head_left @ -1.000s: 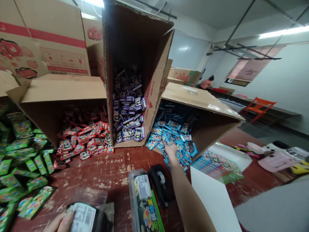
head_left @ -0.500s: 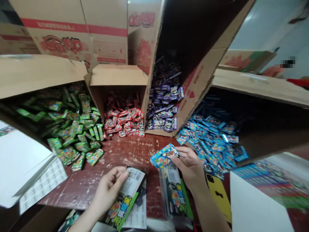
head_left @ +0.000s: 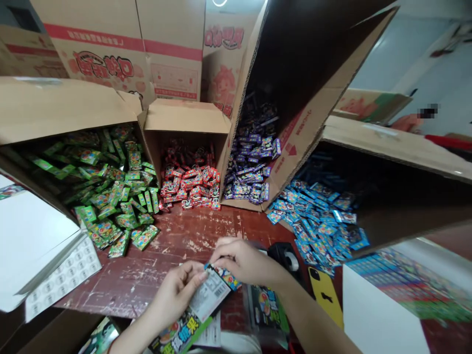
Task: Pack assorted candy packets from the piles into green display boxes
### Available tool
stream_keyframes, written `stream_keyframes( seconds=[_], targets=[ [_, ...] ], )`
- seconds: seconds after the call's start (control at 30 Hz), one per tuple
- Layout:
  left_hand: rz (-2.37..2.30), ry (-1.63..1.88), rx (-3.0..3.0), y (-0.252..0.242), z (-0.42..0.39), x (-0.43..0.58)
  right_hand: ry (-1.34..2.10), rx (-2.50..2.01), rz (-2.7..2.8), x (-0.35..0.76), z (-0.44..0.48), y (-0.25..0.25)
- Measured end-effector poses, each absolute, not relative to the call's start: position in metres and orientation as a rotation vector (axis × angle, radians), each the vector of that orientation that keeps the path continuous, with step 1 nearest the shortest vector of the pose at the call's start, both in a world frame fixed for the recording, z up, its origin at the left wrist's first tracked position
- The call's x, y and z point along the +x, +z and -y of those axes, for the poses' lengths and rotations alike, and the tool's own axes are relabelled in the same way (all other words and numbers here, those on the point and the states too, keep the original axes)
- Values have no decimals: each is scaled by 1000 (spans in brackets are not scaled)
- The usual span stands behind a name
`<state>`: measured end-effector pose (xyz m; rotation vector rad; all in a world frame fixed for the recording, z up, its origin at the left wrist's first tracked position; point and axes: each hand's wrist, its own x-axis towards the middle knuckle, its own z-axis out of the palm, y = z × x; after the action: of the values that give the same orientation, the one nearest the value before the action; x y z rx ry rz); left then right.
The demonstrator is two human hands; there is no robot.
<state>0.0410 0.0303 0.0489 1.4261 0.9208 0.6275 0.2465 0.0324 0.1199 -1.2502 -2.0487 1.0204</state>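
Note:
My left hand (head_left: 177,290) grips the top edge of a flat black and green printed packet (head_left: 190,319) with a white label panel, tilted over the table's front edge. My right hand (head_left: 245,260) is closed on a small blue candy box (head_left: 233,281) at the packet's upper end. The box is partly behind the packet; whether it is inside cannot be made out. Under my right forearm lies a second black and green packet (head_left: 267,307), with clear plastic beside it. A sheet with printed marks lies partly under the held packet.
Open cartons hold small green boxes (head_left: 121,196), red boxes (head_left: 195,184), purple boxes (head_left: 250,169) and blue boxes (head_left: 320,221). A black tape dispenser (head_left: 282,253) and a yellow phone (head_left: 326,295) lie at right. White card (head_left: 379,314) and a sticker sheet (head_left: 64,275) flank the table.
My right hand has moved left with the small blue box, from above the second packet to the top of the packet in my left hand. The tape dispenser has come into view.

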Motion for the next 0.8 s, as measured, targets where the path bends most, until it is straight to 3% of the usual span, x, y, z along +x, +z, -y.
stream_keyframes(
  seconds=[0.17, 0.3, 0.4, 0.57, 0.8],
  targets=[
    [-1006, 740, 1270, 59, -44, 37, 898, -1296, 1559, 234, -26, 88],
    [-982, 745, 1259, 51, -57, 29, 809, -1227, 1674, 232, -27, 52],
    [-1025, 757, 1235, 46, -64, 22, 651, -1414, 1640, 264, -58, 31],
    [-1096, 727, 1216, 38, -72, 7, 349, -1732, 1270, 353, -134, 27],
    [-1181, 787, 1193, 7, -81, -4, 436, -1603, 1201, 375, -140, 28]
  ],
)
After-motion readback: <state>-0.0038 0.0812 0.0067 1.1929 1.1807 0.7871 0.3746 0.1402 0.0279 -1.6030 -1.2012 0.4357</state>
